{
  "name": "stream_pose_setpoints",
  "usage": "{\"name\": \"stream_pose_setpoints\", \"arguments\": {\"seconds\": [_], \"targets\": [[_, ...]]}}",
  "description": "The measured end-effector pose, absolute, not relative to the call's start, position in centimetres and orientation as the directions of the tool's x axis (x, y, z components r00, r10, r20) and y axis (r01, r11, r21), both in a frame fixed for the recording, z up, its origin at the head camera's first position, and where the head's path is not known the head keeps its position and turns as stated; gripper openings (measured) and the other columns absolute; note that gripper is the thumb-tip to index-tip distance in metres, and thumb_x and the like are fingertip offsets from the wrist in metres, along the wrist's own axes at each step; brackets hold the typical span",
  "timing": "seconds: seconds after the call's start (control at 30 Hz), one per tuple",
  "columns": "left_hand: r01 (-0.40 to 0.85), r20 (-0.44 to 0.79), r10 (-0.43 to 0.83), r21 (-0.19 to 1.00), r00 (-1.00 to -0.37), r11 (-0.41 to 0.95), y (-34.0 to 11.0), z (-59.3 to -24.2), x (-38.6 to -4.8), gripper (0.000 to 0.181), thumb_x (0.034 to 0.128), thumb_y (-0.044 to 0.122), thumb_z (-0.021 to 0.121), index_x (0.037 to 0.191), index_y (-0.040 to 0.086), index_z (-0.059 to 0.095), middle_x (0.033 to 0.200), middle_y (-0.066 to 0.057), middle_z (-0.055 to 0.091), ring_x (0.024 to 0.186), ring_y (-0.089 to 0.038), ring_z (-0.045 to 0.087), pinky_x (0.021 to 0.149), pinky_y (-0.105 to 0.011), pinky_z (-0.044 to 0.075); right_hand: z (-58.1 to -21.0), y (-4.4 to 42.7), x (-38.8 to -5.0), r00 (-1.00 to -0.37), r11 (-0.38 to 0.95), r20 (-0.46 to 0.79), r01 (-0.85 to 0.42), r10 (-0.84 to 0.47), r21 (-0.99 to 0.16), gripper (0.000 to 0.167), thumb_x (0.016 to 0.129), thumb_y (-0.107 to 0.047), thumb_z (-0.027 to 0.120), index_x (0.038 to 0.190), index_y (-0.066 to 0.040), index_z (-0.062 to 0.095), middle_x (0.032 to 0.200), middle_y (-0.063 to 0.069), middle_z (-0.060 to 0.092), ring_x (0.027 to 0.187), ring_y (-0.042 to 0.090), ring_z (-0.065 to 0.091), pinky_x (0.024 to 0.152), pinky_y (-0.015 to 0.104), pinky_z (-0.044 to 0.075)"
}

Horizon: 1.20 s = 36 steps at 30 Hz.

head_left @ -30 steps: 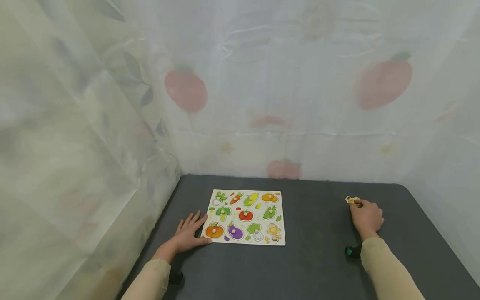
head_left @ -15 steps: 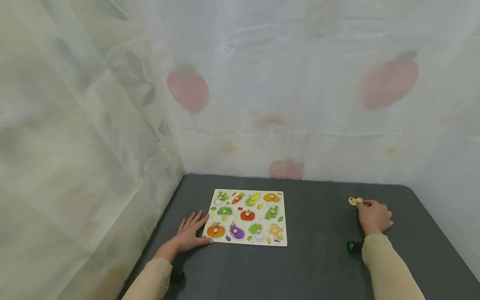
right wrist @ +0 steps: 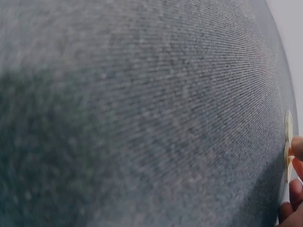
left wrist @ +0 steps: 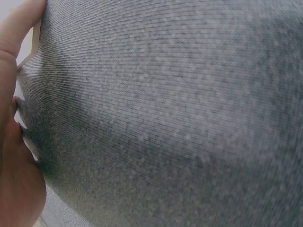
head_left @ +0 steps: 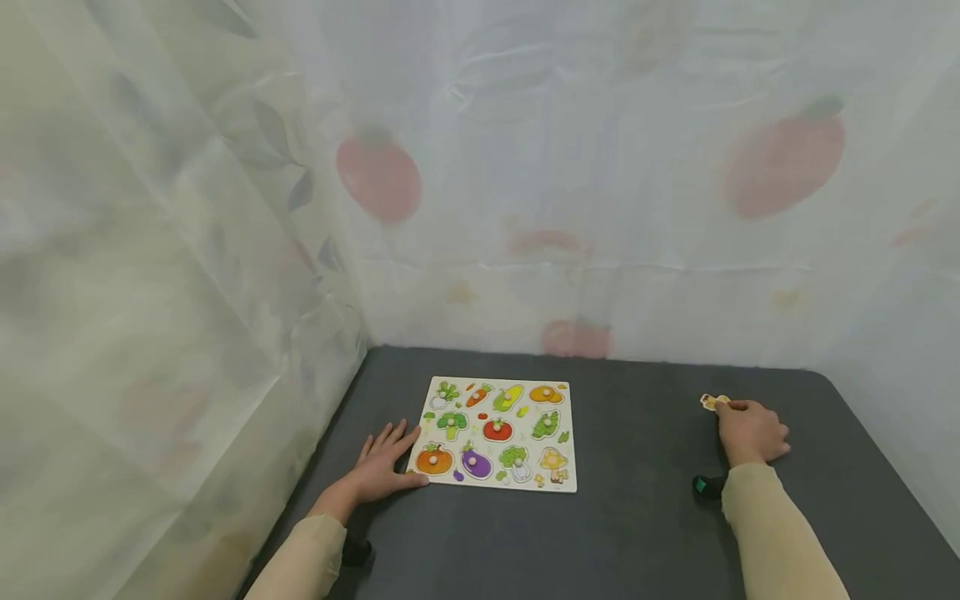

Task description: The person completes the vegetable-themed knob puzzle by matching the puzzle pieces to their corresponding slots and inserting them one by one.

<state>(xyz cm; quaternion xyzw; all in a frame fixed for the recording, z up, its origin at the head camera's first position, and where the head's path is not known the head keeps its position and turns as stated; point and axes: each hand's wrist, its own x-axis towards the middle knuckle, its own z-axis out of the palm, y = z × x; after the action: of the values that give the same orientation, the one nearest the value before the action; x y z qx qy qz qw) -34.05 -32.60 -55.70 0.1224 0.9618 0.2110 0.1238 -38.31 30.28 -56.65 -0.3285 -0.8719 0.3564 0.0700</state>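
A pale wooden puzzle board (head_left: 491,404) printed with vegetables lies left of centre on the dark table, small knobs on its pieces. My left hand (head_left: 378,471) rests at its left side with fingers spread, the thumb and a fingertip against the board's edge. Far to the right, my right hand (head_left: 752,435) pinches a small yellow-brown puzzle piece (head_left: 708,402) low over the table. In the right wrist view that piece (right wrist: 287,151) stands edge-on, with fingertips (right wrist: 297,147) at one side. Its picture is partly hidden by the fingers.
Dark ribbed cloth covers the table (head_left: 637,492). A pale curtain (head_left: 480,300) with printed fruit hangs behind the far edge, and another curtain (head_left: 150,333) borders the left side. Black wrist cameras sit under both sleeves.
The head view has turned a little, so the scene sits slightly further right. My right hand's fingers have shifted slightly right on the puzzle piece. My left hand stays at the board.
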Motion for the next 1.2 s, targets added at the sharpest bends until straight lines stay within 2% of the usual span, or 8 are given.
{"name": "stream_pose_setpoints", "arguments": {"seconds": [0.3,0.67,0.9,1.07,1.2], "targets": [[0.189,-0.191,0.296,0.435,-0.936,0.880,-32.5,-55.7,-34.1,0.101,0.0856,0.064,0.074,0.164,0.019,0.029,0.170,-0.016,0.015,0.155,-0.043,0.004,0.119,-0.067,-0.002,-56.5,30.1,-38.6,-0.745,0.492,-0.143,0.558,0.651,-0.668,0.048,0.105,-0.033,0.048,0.131,0.006,0.061,0.129,0.034,0.051,0.119,0.055,0.038,0.095,0.067,0.028],[0.187,-0.194,0.291,0.428,-0.937,0.884,-32.4,-55.5,-33.9,0.100,0.0857,0.062,0.075,0.163,0.017,0.029,0.169,-0.017,0.015,0.155,-0.044,0.005,0.119,-0.067,-0.001,-56.8,30.0,-38.6,-0.747,0.452,-0.150,0.535,0.647,-0.714,0.052,0.105,-0.033,0.043,0.136,0.004,0.061,0.137,0.034,0.050,0.125,0.055,0.035,0.100,0.068,0.023],[0.181,-0.197,0.285,0.421,-0.938,0.889,-32.5,-55.6,-34.0,0.102,0.0848,0.064,0.074,0.163,0.018,0.030,0.169,-0.017,0.015,0.155,-0.044,0.005,0.119,-0.068,-0.001,-56.8,29.9,-38.1,-0.811,0.510,-0.084,0.440,0.579,-0.739,0.050,0.104,-0.033,0.048,0.132,0.005,0.064,0.135,0.033,0.053,0.123,0.054,0.035,0.098,0.070,0.023],[0.179,-0.196,0.283,0.424,-0.939,0.888,-32.5,-55.7,-34.1,0.102,0.0847,0.063,0.075,0.164,0.018,0.029,0.169,-0.017,0.015,0.155,-0.044,0.005,0.119,-0.068,-0.001,-57.3,29.9,-37.8,-0.896,0.599,-0.012,0.306,0.443,-0.740,0.050,0.104,-0.035,0.052,0.130,0.005,0.066,0.131,0.032,0.057,0.123,0.055,0.037,0.095,0.072,0.025],[0.184,-0.191,0.287,0.429,-0.939,0.884,-32.4,-55.5,-34.1,0.101,0.0851,0.062,0.075,0.164,0.017,0.030,0.169,-0.018,0.016,0.154,-0.045,0.005,0.118,-0.068,-0.002,-57.8,29.6,-37.5,-0.943,0.662,0.060,0.183,0.327,-0.727,0.048,0.104,-0.035,0.056,0.127,0.005,0.068,0.124,0.030,0.061,0.117,0.053,0.042,0.092,0.072,0.026]]}}
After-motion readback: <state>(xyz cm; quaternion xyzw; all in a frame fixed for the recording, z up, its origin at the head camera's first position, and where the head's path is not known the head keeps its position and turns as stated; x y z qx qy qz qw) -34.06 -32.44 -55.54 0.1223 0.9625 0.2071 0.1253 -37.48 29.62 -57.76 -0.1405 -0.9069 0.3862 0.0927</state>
